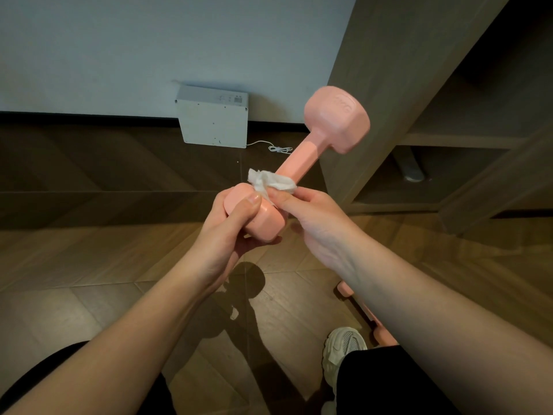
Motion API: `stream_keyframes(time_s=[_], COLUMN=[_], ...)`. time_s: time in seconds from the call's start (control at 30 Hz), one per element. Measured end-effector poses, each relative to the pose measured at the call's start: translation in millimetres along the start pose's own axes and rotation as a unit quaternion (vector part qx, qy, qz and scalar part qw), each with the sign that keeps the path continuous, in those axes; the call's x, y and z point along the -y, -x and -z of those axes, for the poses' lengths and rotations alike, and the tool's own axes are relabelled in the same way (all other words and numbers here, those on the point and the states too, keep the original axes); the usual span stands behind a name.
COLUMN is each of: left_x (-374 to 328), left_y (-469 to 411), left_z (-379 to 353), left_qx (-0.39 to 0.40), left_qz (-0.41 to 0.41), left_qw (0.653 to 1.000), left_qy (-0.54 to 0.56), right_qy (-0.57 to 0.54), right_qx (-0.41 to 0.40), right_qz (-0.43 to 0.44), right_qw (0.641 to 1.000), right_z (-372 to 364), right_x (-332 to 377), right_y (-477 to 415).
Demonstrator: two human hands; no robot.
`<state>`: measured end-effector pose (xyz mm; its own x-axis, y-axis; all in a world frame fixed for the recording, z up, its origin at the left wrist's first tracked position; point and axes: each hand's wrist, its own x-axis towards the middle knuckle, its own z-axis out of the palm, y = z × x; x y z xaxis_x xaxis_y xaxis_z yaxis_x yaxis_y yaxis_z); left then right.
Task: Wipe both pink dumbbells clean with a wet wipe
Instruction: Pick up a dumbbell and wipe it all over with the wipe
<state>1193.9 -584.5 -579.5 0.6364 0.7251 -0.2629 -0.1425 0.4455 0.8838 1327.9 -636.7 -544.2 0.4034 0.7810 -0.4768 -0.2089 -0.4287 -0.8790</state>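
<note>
A pink dumbbell (302, 157) is held in the air at the centre of the view, tilted so its far head points up and to the right. My left hand (230, 232) grips its near head from below and the left. My right hand (317, 220) pinches a crumpled white wet wipe (270, 183) wrapped around the handle right beside the near head. A second pink dumbbell (366, 314) lies on the floor at the lower right, mostly hidden behind my right forearm.
A white box-shaped appliance (213, 119) with a white cord (276, 148) leans against the far wall. A wooden shelf unit (443, 115) stands to the right. My white shoe (341, 351) rests on the wooden floor (119, 265).
</note>
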Motion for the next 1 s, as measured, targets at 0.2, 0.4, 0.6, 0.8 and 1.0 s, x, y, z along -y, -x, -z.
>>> stream_keyframes(time_s=[0.2,0.4,0.6,0.8,1.0], left_x=[-1,3,11,9,9], left_y=[1,3,6,3,3], left_z=[-1,0,10,11,13], left_qx=[0.016,0.000,-0.007,-0.002,0.005], left_qz=[0.005,0.035,0.052,0.057,0.059], left_qw=[1.000,0.999,0.998,0.998,0.998], left_qy=[-0.001,0.009,0.026,0.030,0.025], right_qy=[-0.133,-0.296,-0.127,-0.081,-0.171], right_qx=[0.004,-0.044,-0.046,-0.009,-0.014], right_qz=[-0.003,0.043,-0.001,-0.040,-0.011], right_qw=[0.991,0.953,0.991,0.996,0.985], right_z=[-3,17,-6,-16,-9], right_x=[-2,25,-8,-18,-12], right_y=[-2,-14,-8,-7,-10])
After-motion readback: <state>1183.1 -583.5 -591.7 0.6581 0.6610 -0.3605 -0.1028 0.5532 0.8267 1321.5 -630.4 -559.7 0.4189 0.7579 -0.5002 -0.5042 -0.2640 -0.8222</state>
